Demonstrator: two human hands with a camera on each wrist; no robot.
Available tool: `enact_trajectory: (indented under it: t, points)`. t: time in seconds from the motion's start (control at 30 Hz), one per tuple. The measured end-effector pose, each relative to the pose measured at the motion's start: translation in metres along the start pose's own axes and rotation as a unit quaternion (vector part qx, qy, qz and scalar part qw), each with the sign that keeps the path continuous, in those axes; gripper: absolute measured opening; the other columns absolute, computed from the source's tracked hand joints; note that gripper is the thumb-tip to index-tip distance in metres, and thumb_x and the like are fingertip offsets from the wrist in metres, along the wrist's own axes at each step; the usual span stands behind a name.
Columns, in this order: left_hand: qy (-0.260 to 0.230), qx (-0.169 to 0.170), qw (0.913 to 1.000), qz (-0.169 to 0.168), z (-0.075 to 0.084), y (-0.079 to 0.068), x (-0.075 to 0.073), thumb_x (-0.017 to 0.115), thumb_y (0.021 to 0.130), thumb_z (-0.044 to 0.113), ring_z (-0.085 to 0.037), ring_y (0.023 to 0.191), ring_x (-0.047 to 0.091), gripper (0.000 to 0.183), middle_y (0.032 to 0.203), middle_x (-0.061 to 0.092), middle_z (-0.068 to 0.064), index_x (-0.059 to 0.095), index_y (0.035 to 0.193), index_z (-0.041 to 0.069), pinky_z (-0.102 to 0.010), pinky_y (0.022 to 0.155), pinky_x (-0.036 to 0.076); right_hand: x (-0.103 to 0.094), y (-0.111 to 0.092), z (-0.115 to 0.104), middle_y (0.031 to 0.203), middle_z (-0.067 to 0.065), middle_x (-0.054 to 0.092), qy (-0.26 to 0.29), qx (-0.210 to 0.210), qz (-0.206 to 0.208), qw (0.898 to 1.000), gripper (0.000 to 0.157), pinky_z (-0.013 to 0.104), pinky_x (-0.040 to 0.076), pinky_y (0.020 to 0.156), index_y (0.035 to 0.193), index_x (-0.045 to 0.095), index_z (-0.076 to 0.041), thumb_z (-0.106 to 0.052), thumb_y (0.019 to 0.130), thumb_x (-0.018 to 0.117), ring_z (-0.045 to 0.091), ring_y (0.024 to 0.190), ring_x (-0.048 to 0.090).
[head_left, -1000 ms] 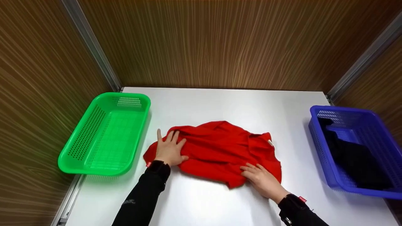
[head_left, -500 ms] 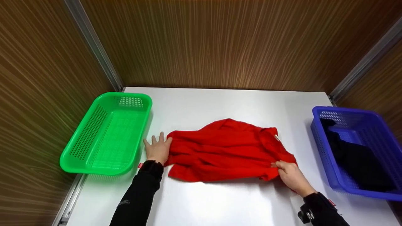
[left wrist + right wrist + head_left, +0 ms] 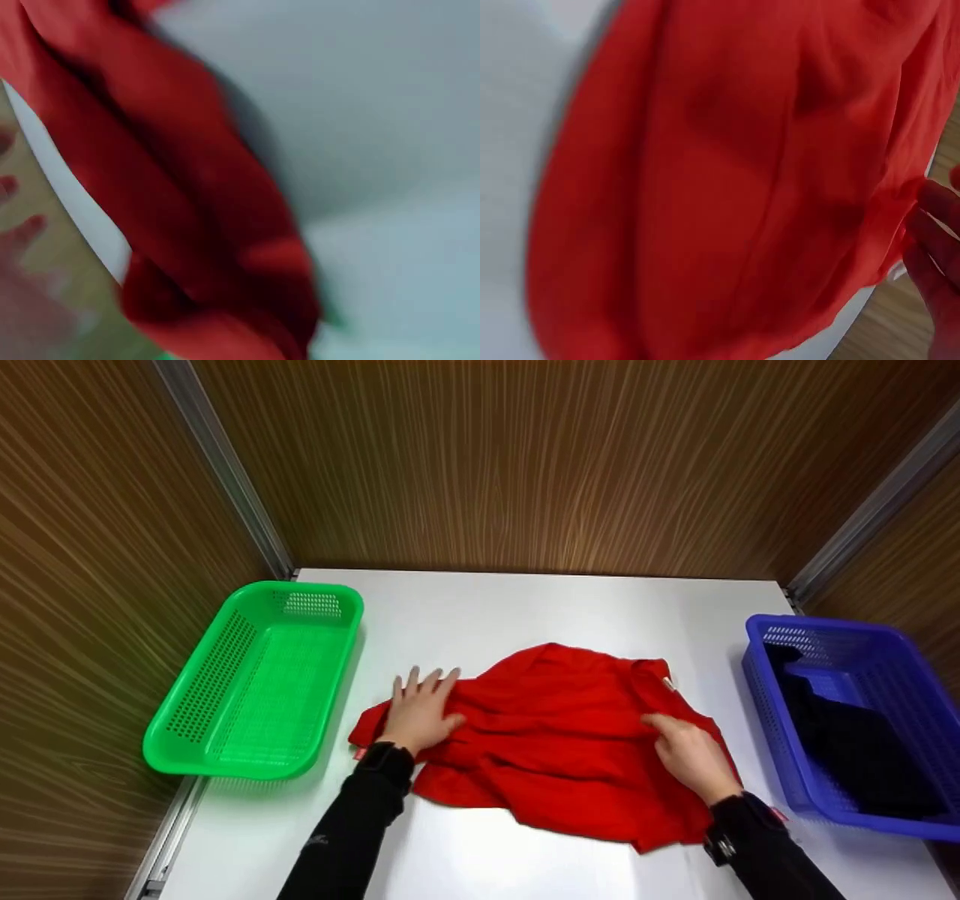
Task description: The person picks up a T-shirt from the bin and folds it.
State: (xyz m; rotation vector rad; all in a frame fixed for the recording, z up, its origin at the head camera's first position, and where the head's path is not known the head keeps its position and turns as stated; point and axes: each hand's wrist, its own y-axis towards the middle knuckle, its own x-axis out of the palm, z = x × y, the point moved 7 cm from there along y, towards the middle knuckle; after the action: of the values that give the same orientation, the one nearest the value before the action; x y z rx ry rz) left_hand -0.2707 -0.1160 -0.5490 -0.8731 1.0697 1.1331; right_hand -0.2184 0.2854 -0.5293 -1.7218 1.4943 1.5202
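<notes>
A rumpled red garment with a small white label at its upper right lies across the middle of the white table. My left hand, fingers spread, is over the garment's left part. In the left wrist view its blurred fingers show at the lower left, beside a long fold of red cloth. Over the right part of the garment is my right hand, nothing held in it. The right wrist view has its loosely extended fingers at the right edge, close to the cloth.
On the left stands a green perforated basket with nothing in it. A blue perforated basket at the right holds black cloth. Wood-grain panels close off the back and both sides of the white table.
The garment's right side has been drawn rightward and its lower edge spread toward me. My right hand let go of its edge and moved up; my left hand went left, then back over the cloth.
</notes>
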Motion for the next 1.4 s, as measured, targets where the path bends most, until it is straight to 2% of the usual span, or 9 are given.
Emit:
enact_trajectory:
  t: [0.17,0.27,0.4,0.6,0.73,0.83,1.07,1.2,1.4]
  points:
    - [-0.026,-0.058,0.9955,-0.070,0.018,0.004,0.024,0.080,0.088,0.037,-0.047,0.138,0.036,0.093,0.147,0.050,-0.018,0.027,0.162,0.018,-0.068,0.113,0.021,0.036,0.016,-0.021,0.148,0.028,0.051,0.003,-0.046,-0.087,0.995,0.067,0.070,0.035,0.108,0.147,0.051,-0.001,0.014,0.084,0.068,0.057,0.138,0.039]
    - [0.013,-0.049,0.9977,-0.044,0.025,0.005,0.027,0.082,0.086,0.027,-0.040,0.122,0.045,0.064,0.126,0.059,-0.017,0.055,0.142,0.010,-0.060,0.104,0.030,0.049,0.020,-0.030,0.150,0.028,0.048,-0.002,-0.046,-0.120,0.992,0.071,0.071,0.031,0.110,0.152,0.046,-0.004,0.009,0.086,0.070,0.058,0.141,0.034]
    - [0.090,0.043,0.9944,0.034,0.041,0.005,0.024,0.080,0.082,0.015,-0.036,0.111,0.049,0.032,0.112,0.058,-0.014,0.069,0.112,0.011,-0.055,0.098,0.034,0.056,0.029,-0.040,0.151,0.027,0.047,-0.007,-0.048,-0.123,0.991,0.070,0.072,0.030,0.111,0.152,0.047,-0.005,0.007,0.087,0.071,0.057,0.143,0.033]
    - [0.223,0.249,0.9342,0.124,0.078,-0.009,0.027,0.065,0.091,0.008,-0.028,0.100,0.058,0.014,0.107,0.062,-0.008,0.070,0.099,0.018,-0.042,0.090,0.047,0.063,0.046,-0.055,0.159,0.023,0.039,-0.012,-0.071,-0.121,0.990,0.074,0.072,0.027,0.112,0.154,0.044,-0.006,0.010,0.085,0.067,0.058,0.145,0.027]
    - [0.280,0.343,0.8874,0.126,0.094,-0.021,0.036,0.066,0.092,0.007,-0.022,0.093,0.056,0.016,0.103,0.060,-0.001,0.069,0.096,0.022,-0.033,0.081,0.046,0.070,0.055,-0.068,0.163,0.017,0.036,-0.015,-0.085,-0.113,0.990,0.080,0.073,0.024,0.113,0.158,0.038,-0.011,0.011,0.086,0.064,0.057,0.147,0.024]
    - [0.292,0.383,0.8704,0.103,0.098,-0.028,0.041,0.068,0.094,0.008,-0.020,0.100,0.056,0.019,0.111,0.061,0.000,0.069,0.102,0.025,-0.032,0.085,0.048,0.075,0.059,-0.077,0.156,0.015,0.047,-0.038,-0.092,-0.106,0.989,0.078,0.076,0.024,0.111,0.158,0.039,-0.014,0.010,0.088,0.062,0.056,0.144,0.031]
    - [0.251,0.384,0.8869,0.056,0.095,-0.032,0.043,0.071,0.093,0.012,-0.022,0.104,0.058,0.020,0.125,0.061,-0.003,0.068,0.107,0.025,-0.033,0.086,0.052,0.086,0.063,-0.080,0.107,0.015,0.056,-0.087,-0.069,-0.165,0.980,0.045,0.080,0.019,0.108,0.133,0.067,-0.010,-0.004,0.089,0.062,0.045,0.120,0.053]
    - [0.245,0.383,0.8885,0.059,0.096,-0.034,0.042,0.068,0.093,0.009,-0.021,0.095,0.058,0.019,0.113,0.059,-0.002,0.066,0.103,0.025,-0.032,0.079,0.052,0.085,0.072,-0.075,0.123,0.013,0.061,0.000,-0.017,-0.209,0.978,0.034,0.076,0.015,0.113,0.121,0.073,-0.006,-0.020,0.093,0.062,0.043,0.132,0.047]
    - [0.252,0.385,0.8866,0.051,0.097,-0.034,0.045,0.070,0.093,0.011,-0.022,0.102,0.058,0.020,0.116,0.060,-0.001,0.067,0.106,0.025,-0.034,0.086,0.052,0.093,0.083,-0.073,0.157,0.017,0.045,0.027,-0.003,-0.242,0.970,0.049,0.067,0.015,0.119,0.148,0.052,-0.003,-0.032,0.109,0.048,0.046,0.150,0.028]
